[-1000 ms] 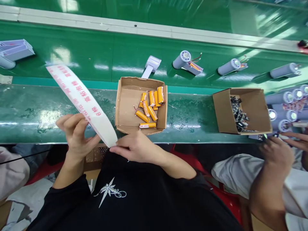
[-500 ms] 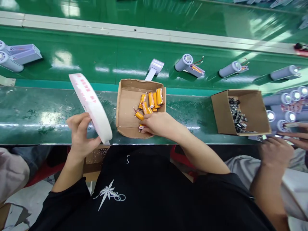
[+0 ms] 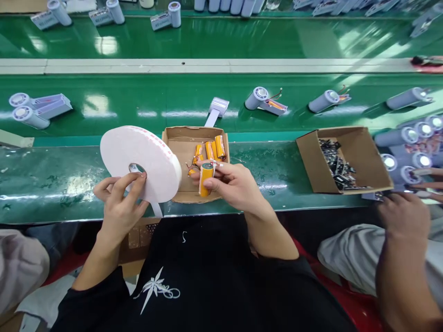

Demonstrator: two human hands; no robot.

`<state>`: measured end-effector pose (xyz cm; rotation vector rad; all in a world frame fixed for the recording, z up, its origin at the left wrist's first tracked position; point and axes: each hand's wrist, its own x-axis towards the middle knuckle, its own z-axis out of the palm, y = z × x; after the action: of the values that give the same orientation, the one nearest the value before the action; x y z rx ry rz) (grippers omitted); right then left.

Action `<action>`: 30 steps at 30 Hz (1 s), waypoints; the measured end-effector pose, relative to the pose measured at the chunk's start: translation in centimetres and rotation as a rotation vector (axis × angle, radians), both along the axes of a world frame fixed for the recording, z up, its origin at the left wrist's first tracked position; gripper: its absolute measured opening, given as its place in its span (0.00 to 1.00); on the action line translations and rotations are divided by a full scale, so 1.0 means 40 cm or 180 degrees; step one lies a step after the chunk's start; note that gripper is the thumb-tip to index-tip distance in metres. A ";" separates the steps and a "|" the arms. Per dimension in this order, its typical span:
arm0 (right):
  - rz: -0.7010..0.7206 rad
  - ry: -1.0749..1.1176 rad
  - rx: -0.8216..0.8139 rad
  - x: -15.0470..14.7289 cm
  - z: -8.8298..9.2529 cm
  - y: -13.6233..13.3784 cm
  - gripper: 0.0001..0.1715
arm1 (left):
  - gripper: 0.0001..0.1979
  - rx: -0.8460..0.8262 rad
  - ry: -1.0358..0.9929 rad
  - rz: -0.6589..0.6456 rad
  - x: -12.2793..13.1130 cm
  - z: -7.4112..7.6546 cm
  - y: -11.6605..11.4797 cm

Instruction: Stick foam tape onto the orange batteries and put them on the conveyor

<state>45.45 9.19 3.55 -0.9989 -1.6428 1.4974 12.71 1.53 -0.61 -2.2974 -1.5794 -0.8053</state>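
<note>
My left hand [image 3: 121, 198] grips a large white roll of tape [image 3: 138, 147] by its centre hole, its flat side turned toward me. A short loose end of tape hangs from the roll's lower edge. Between the thumb and fingers of my right hand [image 3: 235, 184] is an orange battery [image 3: 206, 180], held upright over the front of a shallow cardboard box [image 3: 176, 198]. Several more orange batteries [image 3: 211, 150] with thin wires lie in that box. The roll overlaps the box's left side and hides part of it.
On the green conveyor lie grey cylindrical housings [image 3: 258, 97] and a T-shaped grey part [image 3: 216, 110]. A second cardboard box [image 3: 308, 161] holds small black parts. At the right, a co-worker's hand [image 3: 404, 212] is near more grey cylinders [image 3: 398, 137]. A white rail [image 3: 207, 67] crosses behind.
My right hand has lifted an orange battery out of the box. The tape roll has turned from edge-on to show its flat side. The view has tilted up slightly.
</note>
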 end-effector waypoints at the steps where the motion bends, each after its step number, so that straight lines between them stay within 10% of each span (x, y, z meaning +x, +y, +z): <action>1: -0.0195 -0.0186 0.0205 -0.006 0.004 -0.009 0.31 | 0.43 0.0010 0.0099 -0.0023 0.001 0.006 -0.001; 8: -0.0637 -0.0891 0.1120 -0.003 0.038 -0.004 0.27 | 0.46 0.0046 0.0488 -0.0257 0.035 0.043 0.009; 14: -0.0237 -0.0110 0.0441 -0.002 0.018 0.014 0.29 | 0.41 0.0054 0.0707 -0.0219 0.052 0.085 0.006; 21: -0.1965 0.1950 -0.0233 -0.140 -0.106 -0.026 0.40 | 0.39 0.0317 0.0333 0.0076 0.159 0.043 -0.041; 26: -0.2763 0.1799 0.0436 0.114 -0.107 0.134 0.30 | 0.36 -0.0473 0.0501 -0.0609 0.092 0.025 -0.097; 30: -0.3354 0.1583 0.0661 0.345 -0.134 0.172 0.29 | 0.36 -0.0952 0.0139 0.0655 -0.160 -0.018 -0.088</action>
<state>59.24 16.09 -1.80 -1.0120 -0.6744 0.7306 6.32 -2.00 -1.33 -2.2707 -1.9915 -0.4939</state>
